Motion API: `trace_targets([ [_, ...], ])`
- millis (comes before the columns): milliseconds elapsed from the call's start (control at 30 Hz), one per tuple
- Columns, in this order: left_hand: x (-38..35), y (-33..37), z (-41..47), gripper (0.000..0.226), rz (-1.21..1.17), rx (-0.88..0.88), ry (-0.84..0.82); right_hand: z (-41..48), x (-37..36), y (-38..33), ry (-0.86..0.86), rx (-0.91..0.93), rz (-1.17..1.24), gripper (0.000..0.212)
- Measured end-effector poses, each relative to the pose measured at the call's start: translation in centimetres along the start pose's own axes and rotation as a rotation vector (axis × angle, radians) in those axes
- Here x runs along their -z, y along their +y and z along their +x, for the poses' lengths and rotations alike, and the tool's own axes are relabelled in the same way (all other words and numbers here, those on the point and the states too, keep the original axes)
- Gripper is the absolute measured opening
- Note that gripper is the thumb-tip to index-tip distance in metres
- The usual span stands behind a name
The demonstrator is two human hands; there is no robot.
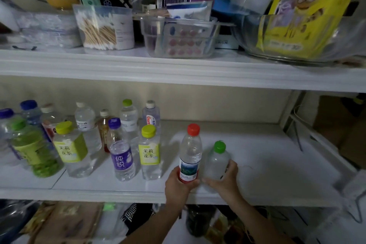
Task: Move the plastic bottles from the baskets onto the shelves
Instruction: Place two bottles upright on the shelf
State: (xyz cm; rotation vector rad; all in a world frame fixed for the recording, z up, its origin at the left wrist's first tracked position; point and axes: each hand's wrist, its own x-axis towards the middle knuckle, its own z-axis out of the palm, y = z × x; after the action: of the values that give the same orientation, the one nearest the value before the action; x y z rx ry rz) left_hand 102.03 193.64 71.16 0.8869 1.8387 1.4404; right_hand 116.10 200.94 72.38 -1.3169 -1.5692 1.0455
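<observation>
Your left hand point(181, 182) grips the red-cap bottle point(190, 156), apparently empty; your right hand point(225, 178), at its 3 o'clock, clasps the green-cap bottle point(216, 161).

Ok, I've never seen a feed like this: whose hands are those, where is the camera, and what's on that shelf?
There is no machine here: a person works with two bare hands. The single picture comes from a wide-angle camera on their head, looking forward and down. The left hand grips a red-capped bottle near its base; the right hand holds a green-capped bottle beside it. Both are at the front of the middle shelf, to the right of other bottles already standing there. The shelf above holds a cotton swab tub and a glass bowl.
</observation>
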Motion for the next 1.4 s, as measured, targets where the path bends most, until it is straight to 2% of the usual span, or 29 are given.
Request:
trace_targets([
  [67, -0.4, -0.5, 0.3, 0.056, 0.027, 0.008, 0.030, 0.4, 0.7, 1.5, -0.206, -0.034, -0.007, 0.118],
  [133, -0.7, -1.0, 0.6, 0.054, 0.042, 0.026, 0.062, 0.9, 1.2, 2.9, -0.317, -0.056, 0.026, 0.102],
  [200, -0.9, -1.2, 0.8, 0.052, 0.041, 0.034, 0.085, 1.3, 1.3, 3.6, -0.287, -0.068, 0.036, 0.083],
  [267, -0.9, -1.1, 1.0, 0.052, 0.052, 0.020, 0.092, 1.6, 0.7, 3.6, -0.203, -0.036, -0.031, 0.075],
  [333, -1.0, -1.1, 1.3, 0.054, 0.072, 0.007, 0.089, 1.9, -0.1, 3.1, -0.118, 0.028, -0.210, 0.077],
  [400, -1.1, -1.0, 1.7, 0.056, 0.095, 0.003, 0.095, 1.9, -0.7, 2.7, -0.089, 0.042, -0.265, 0.082],
  [467, -1.0, -1.0, 2.2, 0.056, 0.147, -0.004, 0.108, 2.1, -0.6, 2.7, -0.165, 0.005, -0.174, 0.088],
  [533, -0.9, -1.0, 2.4, 0.062, 0.214, -0.012, 0.128, 2.6, 0.5, 3.0, -0.319, -0.051, 0.003, 0.092],
  [600, -0.7, -1.3, 2.4, 0.076, 0.208, -0.031, 0.151, 3.0, 1.9, 3.3, -0.434, -0.075, 0.105, 0.085],
  [667, -0.8, -1.8, 2.3, 0.080, 0.207, -0.061, 0.166, 3.2, 2.5, 3.5, -0.434, -0.078, 0.109, 0.075],
  [800, -1.1, -2.2, 2.3, 0.067, 0.214, -0.112, 0.205, 3.3, 1.4, 2.7, -0.343, -0.034, 0.025, 0.065],
  [967, -1.4, -2.1, 3.0, 0.076, 0.279, -0.137, 0.276, 3.7, -0.7, 2.8, -0.203, -0.023, -0.049, 0.088],
  [1033, -1.2, -2.3, 2.9, 0.088, 0.253, -0.127, 0.233, 4.1, -0.7, 2.7, -0.208, -0.040, -0.048, 0.089],
  [1100, -0.7, -2.6, 2.5, 0.100, 0.137, -0.150, 0.136, 4.4, -0.1, 2.4, -0.240, -0.050, -0.037, 0.081],
  [1200, 0.0, -2.8, 2.1, 0.084, 0.066, -0.174, 0.033, 4.9, 0.7, 2.2, -0.299, -0.027, -0.020, 0.070],
  [1333, -0.2, -2.4, 2.4, 0.075, 0.129, -0.146, 0.128, 4.9, 0.6, 2.0, -0.263, -0.025, -0.007, 0.069],
  [1400, -0.9, -1.8, 2.3, 0.083, 0.238, -0.144, 0.184, 4.8, 0.5, 1.8, -0.258, -0.038, 0.002, 0.071],
])
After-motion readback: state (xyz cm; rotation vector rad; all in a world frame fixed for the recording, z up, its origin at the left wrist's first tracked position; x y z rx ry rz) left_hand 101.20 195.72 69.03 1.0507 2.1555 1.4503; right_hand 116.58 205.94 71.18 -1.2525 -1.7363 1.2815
